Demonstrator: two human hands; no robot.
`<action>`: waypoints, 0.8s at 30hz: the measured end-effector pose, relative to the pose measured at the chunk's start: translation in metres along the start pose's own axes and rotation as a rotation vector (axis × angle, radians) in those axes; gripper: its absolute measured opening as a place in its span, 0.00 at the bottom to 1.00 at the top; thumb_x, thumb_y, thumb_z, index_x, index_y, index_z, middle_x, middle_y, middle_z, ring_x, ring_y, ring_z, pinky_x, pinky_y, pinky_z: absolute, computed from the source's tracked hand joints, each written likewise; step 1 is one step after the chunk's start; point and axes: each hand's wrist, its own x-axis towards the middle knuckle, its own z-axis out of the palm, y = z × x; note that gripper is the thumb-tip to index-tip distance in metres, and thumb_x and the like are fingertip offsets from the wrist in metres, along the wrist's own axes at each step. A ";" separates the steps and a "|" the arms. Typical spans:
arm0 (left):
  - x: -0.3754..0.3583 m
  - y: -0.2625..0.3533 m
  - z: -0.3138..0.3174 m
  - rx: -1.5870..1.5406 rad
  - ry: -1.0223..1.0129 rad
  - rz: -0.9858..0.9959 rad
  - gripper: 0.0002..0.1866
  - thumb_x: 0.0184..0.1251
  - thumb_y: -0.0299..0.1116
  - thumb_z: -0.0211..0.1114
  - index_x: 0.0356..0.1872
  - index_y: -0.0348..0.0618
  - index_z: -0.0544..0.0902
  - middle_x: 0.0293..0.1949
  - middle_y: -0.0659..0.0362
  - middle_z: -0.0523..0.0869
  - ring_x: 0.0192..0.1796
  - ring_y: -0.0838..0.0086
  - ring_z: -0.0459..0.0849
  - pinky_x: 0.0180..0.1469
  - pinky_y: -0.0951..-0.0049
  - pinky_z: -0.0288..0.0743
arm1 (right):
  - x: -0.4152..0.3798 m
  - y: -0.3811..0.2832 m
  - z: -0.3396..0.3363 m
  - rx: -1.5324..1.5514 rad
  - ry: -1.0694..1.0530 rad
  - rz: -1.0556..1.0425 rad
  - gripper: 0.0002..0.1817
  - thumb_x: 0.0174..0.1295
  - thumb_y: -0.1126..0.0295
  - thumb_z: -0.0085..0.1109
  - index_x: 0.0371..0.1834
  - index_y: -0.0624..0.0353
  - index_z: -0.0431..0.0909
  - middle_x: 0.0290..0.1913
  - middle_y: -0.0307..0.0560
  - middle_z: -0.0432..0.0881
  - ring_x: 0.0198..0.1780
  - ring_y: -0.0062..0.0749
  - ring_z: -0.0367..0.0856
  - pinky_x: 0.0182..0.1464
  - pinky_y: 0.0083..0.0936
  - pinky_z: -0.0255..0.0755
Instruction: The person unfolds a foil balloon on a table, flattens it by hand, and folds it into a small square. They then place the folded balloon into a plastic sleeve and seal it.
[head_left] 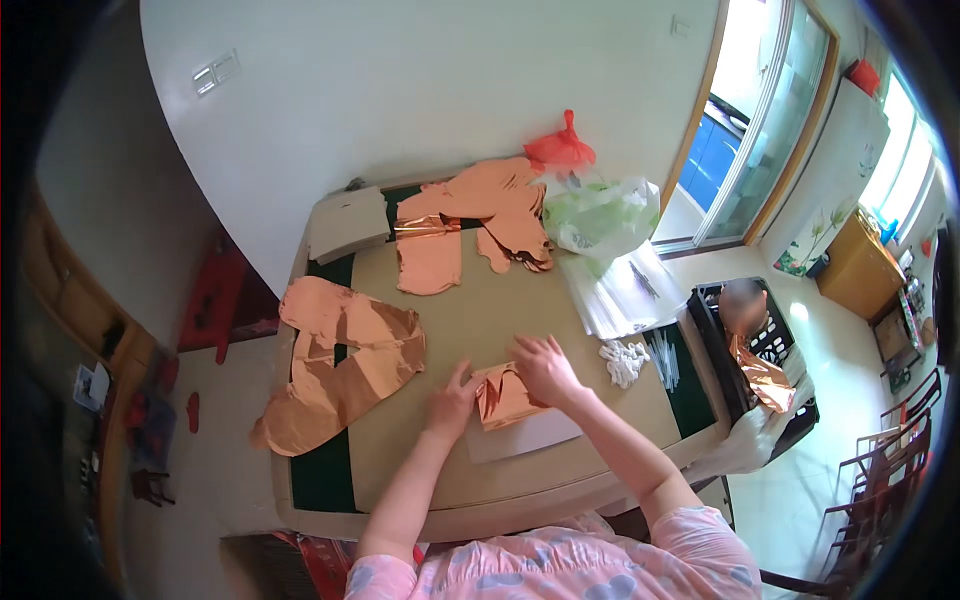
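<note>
A shiny copper-coloured foil sheet [503,397], folded into a small packet, lies in front of me. It rests partly over a white card [527,437] on the table. My left hand [455,402] is at the foil's left edge, with thumb and fingers closed on that edge. Across the upper right part of the foil lies my right hand [545,372], its fingers stretched out and slightly apart. To the left of my hands is a large crumpled copper foil balloon [350,365], flat and without air.
More flat foil pieces [490,195] are stacked at the back, beside a grey-beige stack [348,225]. Clear plastic sleeves [612,300], a white string bundle [624,363] and thin clear sticks [663,358] lie right. A black crate [800,425] stands beyond the table's right edge.
</note>
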 end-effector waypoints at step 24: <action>-0.001 0.050 0.040 -0.121 -0.113 -0.091 0.30 0.71 0.41 0.49 0.69 0.36 0.62 0.72 0.47 0.59 0.76 0.59 0.52 0.74 0.49 0.44 | -0.046 -0.009 0.044 -0.149 0.114 0.016 0.24 0.66 0.63 0.49 0.65 0.56 0.68 0.67 0.50 0.69 0.70 0.45 0.62 0.69 0.55 0.53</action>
